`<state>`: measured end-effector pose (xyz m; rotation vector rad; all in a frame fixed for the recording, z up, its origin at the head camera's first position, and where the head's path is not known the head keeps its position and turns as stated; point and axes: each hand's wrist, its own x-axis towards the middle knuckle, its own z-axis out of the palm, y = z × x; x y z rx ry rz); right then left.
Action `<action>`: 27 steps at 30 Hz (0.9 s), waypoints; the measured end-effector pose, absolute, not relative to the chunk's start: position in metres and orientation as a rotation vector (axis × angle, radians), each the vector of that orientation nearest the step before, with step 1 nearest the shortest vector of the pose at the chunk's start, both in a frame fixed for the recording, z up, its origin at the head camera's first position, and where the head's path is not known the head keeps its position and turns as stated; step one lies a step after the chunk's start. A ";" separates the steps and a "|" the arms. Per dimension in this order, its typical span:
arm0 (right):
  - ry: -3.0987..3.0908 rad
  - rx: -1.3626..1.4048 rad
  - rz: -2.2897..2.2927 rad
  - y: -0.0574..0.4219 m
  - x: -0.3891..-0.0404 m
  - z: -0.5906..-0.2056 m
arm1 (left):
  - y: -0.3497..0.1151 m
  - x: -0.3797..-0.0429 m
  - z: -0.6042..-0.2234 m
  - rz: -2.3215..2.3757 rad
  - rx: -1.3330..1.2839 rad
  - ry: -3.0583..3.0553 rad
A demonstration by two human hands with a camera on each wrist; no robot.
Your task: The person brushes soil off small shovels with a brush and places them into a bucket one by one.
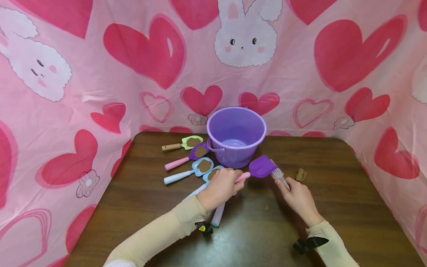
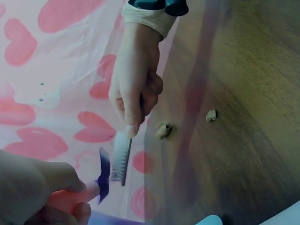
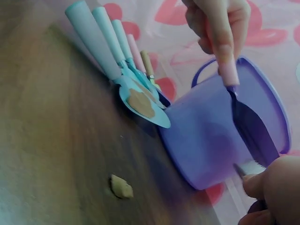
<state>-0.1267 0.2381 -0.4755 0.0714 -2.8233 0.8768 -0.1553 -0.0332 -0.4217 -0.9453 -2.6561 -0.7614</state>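
My left hand (image 1: 220, 189) grips the pink handle of a small toy shovel with a purple blade (image 1: 261, 166). In my right hand (image 1: 300, 200) is a brush (image 1: 278, 174) with a clear handle, its bristles right at the blade's tip. The left wrist view shows the brush (image 2: 121, 157) beside the shovel blade (image 2: 104, 176), seen edge-on; whether they touch I cannot tell. Behind the blade stands a purple bucket (image 1: 233, 157), upright, with a few dark specks inside. No brown patch shows on the held shovel's visible face.
Left of the bucket lie several shovels with brown patches: a green one (image 1: 184, 144), a purple one (image 1: 192, 155) and light blue ones (image 1: 197, 171). My left arm partly covers them. A brown lump (image 1: 300, 174) and a smaller crumb (image 1: 266, 208) lie on the wooden table (image 1: 347, 207).
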 end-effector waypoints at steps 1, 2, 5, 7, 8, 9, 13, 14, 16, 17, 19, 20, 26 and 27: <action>-2.832 0.088 0.870 0.237 -0.126 -0.477 | -0.033 -0.156 -0.422 -0.756 -0.941 -2.651; -2.842 0.111 0.863 0.235 -0.125 -0.479 | -0.032 -0.156 -0.423 -0.757 -0.937 -2.649; -2.851 0.190 0.864 0.229 -0.121 -0.482 | -0.030 -0.156 -0.426 -0.731 -0.938 -2.642; -2.841 0.226 0.874 0.225 -0.119 -0.482 | -0.029 -0.156 -0.428 -0.697 -0.943 -2.638; -2.834 0.233 0.883 0.224 -0.118 -0.482 | -0.028 -0.156 -0.429 -0.683 -0.946 -2.635; -2.828 0.230 0.887 0.223 -0.118 -0.481 | -0.028 -0.156 -0.429 -0.670 -0.948 -2.632; -2.821 0.170 0.906 0.227 -0.117 -0.479 | -0.028 -0.156 -0.430 -0.677 -0.958 -2.644; -2.821 0.151 0.908 0.230 -0.117 -0.479 | -0.028 -0.155 -0.430 -0.685 -0.962 -2.652; -2.821 0.115 0.912 0.236 -0.118 -0.477 | -0.029 -0.155 -0.430 -0.698 -0.967 -2.671; -2.820 0.099 0.912 0.239 -0.118 -0.476 | -0.030 -0.154 -0.430 -0.705 -0.969 -2.678; -2.819 0.076 0.908 0.245 -0.120 -0.474 | -0.030 -0.154 -0.430 -0.715 -0.967 -2.684; -2.821 0.065 0.903 0.247 -0.121 -0.473 | -0.030 -0.153 -0.430 -0.719 -0.964 -2.683; -2.820 0.030 0.902 0.247 -0.123 -0.474 | -0.028 -0.153 -0.427 -0.760 -0.945 -2.652; -2.817 0.039 0.904 0.245 -0.123 -0.475 | -0.027 -0.152 -0.427 -0.764 -0.942 -2.650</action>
